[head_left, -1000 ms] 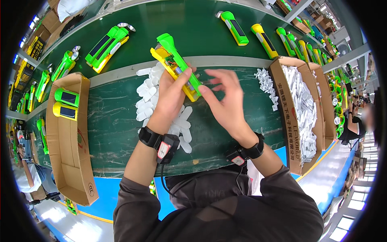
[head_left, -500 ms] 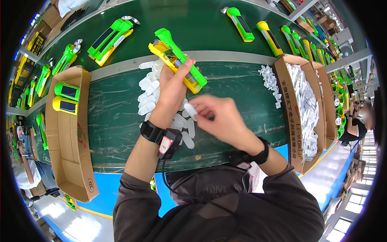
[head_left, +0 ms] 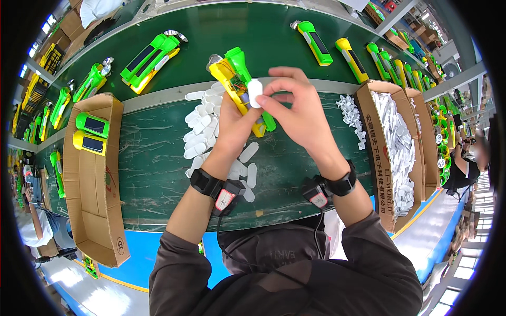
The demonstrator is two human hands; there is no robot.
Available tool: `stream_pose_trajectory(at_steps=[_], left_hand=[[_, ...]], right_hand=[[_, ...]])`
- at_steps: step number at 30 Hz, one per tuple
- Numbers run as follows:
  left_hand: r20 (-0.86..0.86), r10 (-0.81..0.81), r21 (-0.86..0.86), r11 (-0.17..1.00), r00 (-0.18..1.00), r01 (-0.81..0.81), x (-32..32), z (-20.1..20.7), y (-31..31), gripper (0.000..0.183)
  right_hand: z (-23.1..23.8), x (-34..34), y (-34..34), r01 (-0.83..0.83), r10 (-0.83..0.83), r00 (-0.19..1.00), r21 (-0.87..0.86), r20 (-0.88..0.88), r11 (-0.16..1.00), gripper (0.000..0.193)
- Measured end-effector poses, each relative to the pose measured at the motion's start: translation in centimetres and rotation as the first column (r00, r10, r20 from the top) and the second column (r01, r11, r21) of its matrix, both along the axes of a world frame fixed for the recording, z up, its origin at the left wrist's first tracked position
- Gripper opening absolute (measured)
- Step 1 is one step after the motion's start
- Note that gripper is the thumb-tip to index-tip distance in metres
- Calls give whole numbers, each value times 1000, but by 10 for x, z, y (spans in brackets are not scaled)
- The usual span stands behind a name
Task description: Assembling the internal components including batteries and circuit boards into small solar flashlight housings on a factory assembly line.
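White tab [head_left: 255,94] has moved up, pinched by right hand [head_left: 299,105].
Probably light, slick; I'd hold its edges. Left hand [head_left: 234,126] clutches flashlight [head_left: 227,81] left of those fingers.

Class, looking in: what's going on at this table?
A person's left hand holds an opened green-and-yellow casing, its inside exposed. The right hand pinches a rounded white piece over it; whether they touch is unclear. More white pieces lie loose on the green table, right of an open cardboard box.
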State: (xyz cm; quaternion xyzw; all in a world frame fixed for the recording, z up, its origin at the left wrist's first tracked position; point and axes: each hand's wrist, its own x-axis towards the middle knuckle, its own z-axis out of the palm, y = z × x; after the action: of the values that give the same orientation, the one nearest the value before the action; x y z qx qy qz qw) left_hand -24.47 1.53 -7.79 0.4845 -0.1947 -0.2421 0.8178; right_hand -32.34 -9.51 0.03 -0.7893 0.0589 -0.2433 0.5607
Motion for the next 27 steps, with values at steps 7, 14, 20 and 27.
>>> stream_pose_trajectory(at_steps=[7,14,20,27], left_hand=[[144,-5,15,1000,990,3,-1,3,0,51],[163,41,-55,998,986,-32,-1,2,-5,56],[252,48,-23,999,967,-43,-3,1,-6,52],[-76,-83,-143,987,994,71,0,6,3,35]], right_hand=[[0,25,23,225,-251,967,-335,-36,915,11],[-13,24,41,338,-346,938,-301,29,892,12],[-28,27,46,395,-360,917,-279,171,875,9],[-30,-4,27,228,-207,964,-114,165,967,31]])
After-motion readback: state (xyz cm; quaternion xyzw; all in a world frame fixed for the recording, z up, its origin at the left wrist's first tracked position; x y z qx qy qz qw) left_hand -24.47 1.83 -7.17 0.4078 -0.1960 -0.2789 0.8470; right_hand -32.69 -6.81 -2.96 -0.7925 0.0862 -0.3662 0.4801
